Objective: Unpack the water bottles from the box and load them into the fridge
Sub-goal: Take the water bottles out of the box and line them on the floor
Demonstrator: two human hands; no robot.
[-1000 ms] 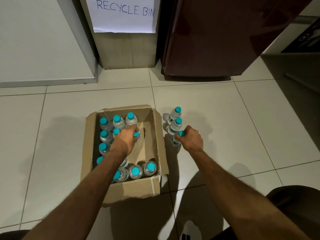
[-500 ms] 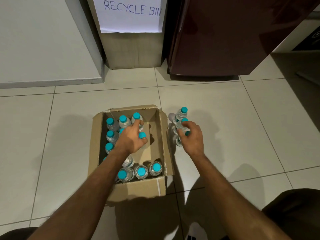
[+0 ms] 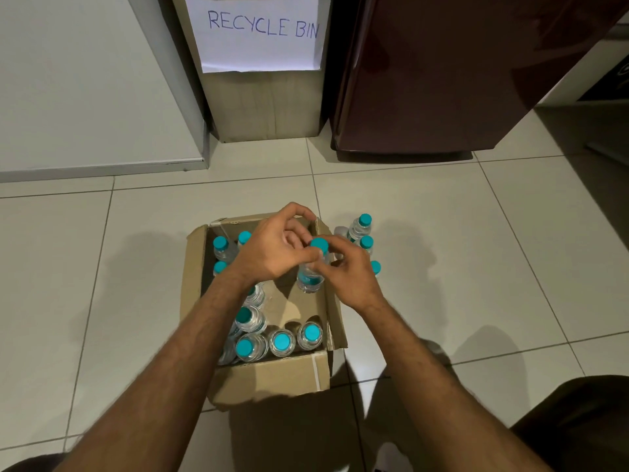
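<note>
While one bottle [image 3: 311,267] is held above the box [image 3: 272,376], upright over its right side, three bottles [image 3: 366,243] already stand on the floor [image 3: 476,250] just right of it; roughly nine remain inside. Fridge [image 3: 442,80]: door closed, nothing loaded, so most of the task is left. Left hand [image 3: 275,248]: fingers curled, thumb against the bottle's neck. Right hand [image 3: 347,277]: fingers curled round the bottle below its cap.

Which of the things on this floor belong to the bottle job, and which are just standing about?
Job:
- lifted bottle, passing between left hand and right hand
- cardboard box
- bottles in the box
- bottles on the floor
- fridge, door closed

Standing about:
- recycle bin
</note>
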